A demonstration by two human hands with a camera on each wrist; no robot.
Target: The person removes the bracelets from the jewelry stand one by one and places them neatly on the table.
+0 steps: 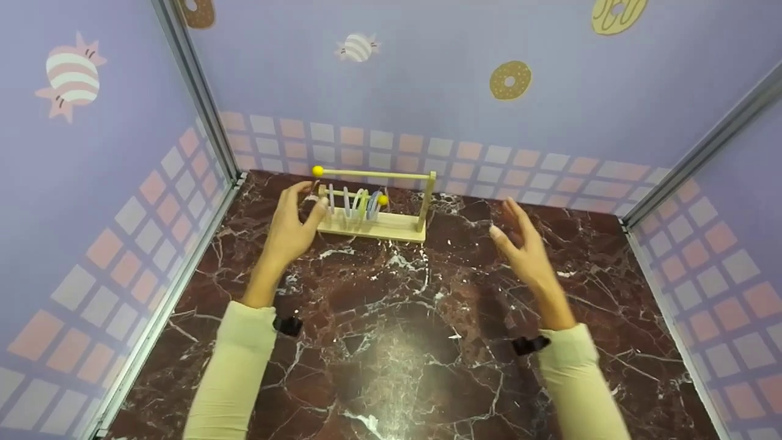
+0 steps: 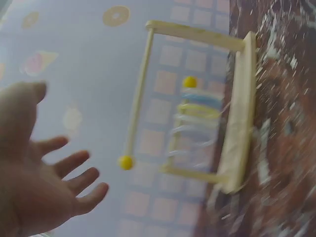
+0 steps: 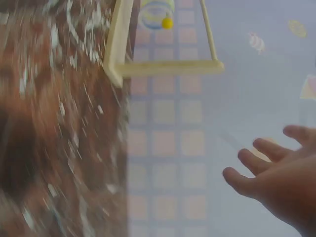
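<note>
A wooden stand (image 1: 372,229) with two horizontal rods stands at the back of the table. Its upper rod (image 1: 379,175) is bare and ends at the left in a yellow ball (image 1: 317,171). Several coloured rings (image 1: 359,205) in white, green-yellow and blue hang on the lower rod, whose yellow ball (image 1: 383,200) points right. My left hand (image 1: 292,226) is beside the stand's left end, fingers spread and holding nothing; its thumb overlaps the stand in the head view. To the right of the stand, my right hand (image 1: 525,247) hovers with loosely bent fingers, also holding nothing.
Purple printed walls (image 1: 427,79) enclose the dark red marbled table (image 1: 391,342) at the back and both sides. Metal posts (image 1: 201,91) stand at the corners. A dark wrist camera (image 1: 288,326) sits at my left cuff and another (image 1: 530,345) at the right.
</note>
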